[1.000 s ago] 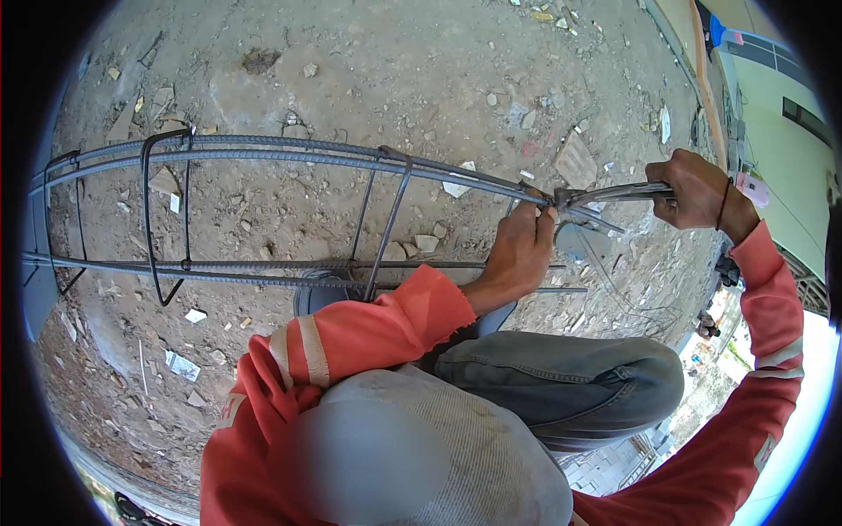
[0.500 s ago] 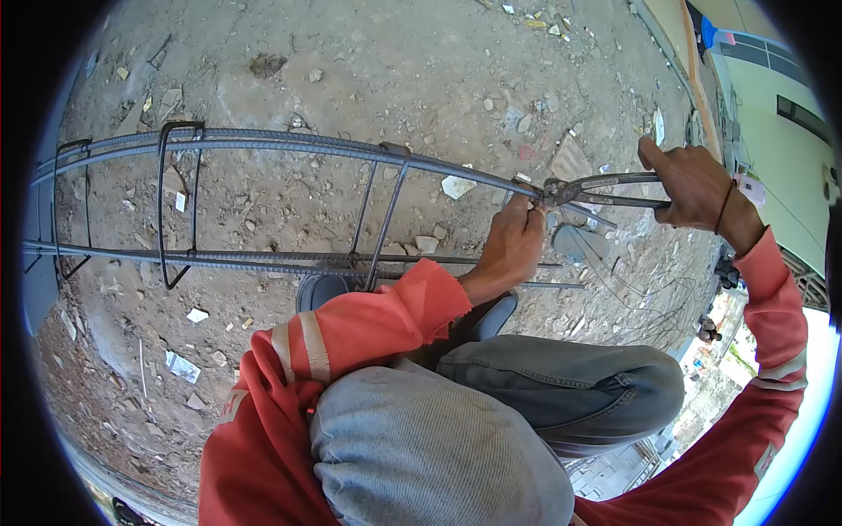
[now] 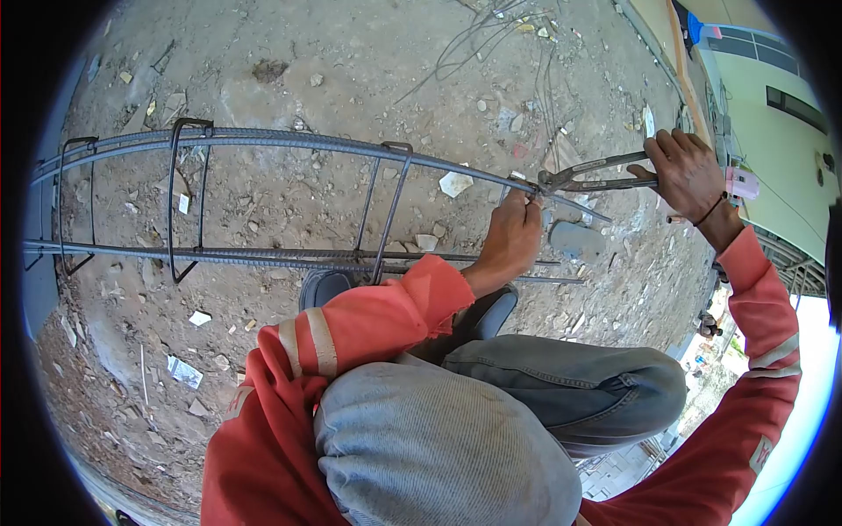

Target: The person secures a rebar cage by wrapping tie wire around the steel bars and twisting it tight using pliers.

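A long rebar cage (image 3: 289, 140) stretches from the left edge toward my hands, with square stirrups (image 3: 175, 202) around its ribbed bars. My left hand (image 3: 511, 235) is closed at the upper bars near their right end, on a stirrup there; its fingertips partly hide the grip. In my right hand (image 3: 688, 180) are steel pincers (image 3: 605, 174), held by the handles, which are spread apart. The pincer jaws touch the joint just beside my left fingertips. Thin tie wires (image 3: 465, 48) trail up from that joint across the ground.
Rough dirt ground (image 3: 368, 79) is littered with stones, tile shards and scraps. My bent knees (image 3: 447, 447) are below the cage, with a shoe (image 3: 323, 289) by the lower bars. A pale green building (image 3: 772, 110) stands at the right.
The pincers have tilted, their handles rising, and my right hand has turned with its fingers higher. The loose wires have swung from the lower right to the top. My left hand stays in place.
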`<action>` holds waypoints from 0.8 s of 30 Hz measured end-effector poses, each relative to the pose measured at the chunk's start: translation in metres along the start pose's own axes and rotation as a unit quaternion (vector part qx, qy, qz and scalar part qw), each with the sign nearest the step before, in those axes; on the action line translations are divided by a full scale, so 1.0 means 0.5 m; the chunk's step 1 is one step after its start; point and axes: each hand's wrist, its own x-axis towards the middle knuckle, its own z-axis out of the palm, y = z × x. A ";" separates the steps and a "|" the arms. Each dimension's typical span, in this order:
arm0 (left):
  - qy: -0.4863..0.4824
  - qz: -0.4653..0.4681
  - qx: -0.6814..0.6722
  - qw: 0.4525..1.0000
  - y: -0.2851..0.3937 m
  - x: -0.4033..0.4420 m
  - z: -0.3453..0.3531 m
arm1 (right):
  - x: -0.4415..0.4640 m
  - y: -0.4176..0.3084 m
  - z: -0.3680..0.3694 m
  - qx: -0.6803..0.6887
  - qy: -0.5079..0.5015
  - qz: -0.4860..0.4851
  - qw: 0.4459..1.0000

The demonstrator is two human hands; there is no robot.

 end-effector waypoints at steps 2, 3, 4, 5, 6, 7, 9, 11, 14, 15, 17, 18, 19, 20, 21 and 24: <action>-0.001 0.000 0.001 1.000 -0.005 -0.001 0.004 | 0.010 0.009 0.002 0.006 0.004 -0.012 1.000; 0.002 0.002 0.004 1.000 -0.004 0.000 0.005 | 0.016 0.014 0.002 0.010 0.009 -0.025 1.000; 0.005 0.003 0.006 1.000 -0.003 0.000 0.005 | 0.019 0.020 0.004 0.010 0.009 -0.025 1.000; 0.006 0.004 0.006 1.000 -0.003 -0.002 0.005 | 0.022 0.025 0.008 0.007 0.002 -0.029 1.000; 0.005 -0.001 0.024 1.000 0.010 -0.007 0.001 | 0.025 0.026 0.008 0.005 -0.006 -0.034 0.999; 0.005 -0.005 0.042 0.999 0.022 -0.009 -0.004 | 0.030 0.027 0.006 0.006 -0.005 -0.033 0.999; 0.005 -0.003 0.046 0.999 0.031 -0.015 -0.005 | 0.040 0.029 -0.008 -0.005 -0.056 -0.027 0.998; 0.004 -0.001 0.051 0.999 0.044 -0.022 -0.005 | 0.055 0.030 -0.053 0.007 -0.110 -0.042 0.993; -0.006 0.051 0.083 0.995 0.059 -0.032 -0.007 | 0.059 0.049 -0.050 0.070 -0.039 -0.113 0.990; -0.002 0.034 0.060 0.998 0.060 -0.028 -0.005 | 0.076 0.041 -0.099 0.188 -0.281 -0.022 0.941; 0.002 0.020 0.037 0.999 0.059 -0.026 -0.005 | 0.090 0.050 -0.111 0.327 -0.528 0.081 0.779; -0.009 0.041 0.057 0.998 0.057 -0.026 -0.006 | 0.091 0.053 -0.111 0.327 -0.529 0.083 0.779; -0.018 0.063 0.076 0.995 0.057 -0.024 -0.007 | 0.093 0.057 -0.112 0.317 -0.525 0.089 0.785; -0.016 0.063 0.074 0.995 0.054 -0.021 -0.004 | 0.096 0.058 -0.114 0.307 -0.521 0.092 0.791; 0.001 0.039 0.044 0.998 0.050 -0.018 -0.002 | 0.091 0.053 -0.119 0.308 -0.488 0.092 0.812; 0.008 -0.007 0.024 1.000 0.041 -0.009 -0.005 | 0.049 0.015 -0.123 0.082 -0.176 -0.066 0.979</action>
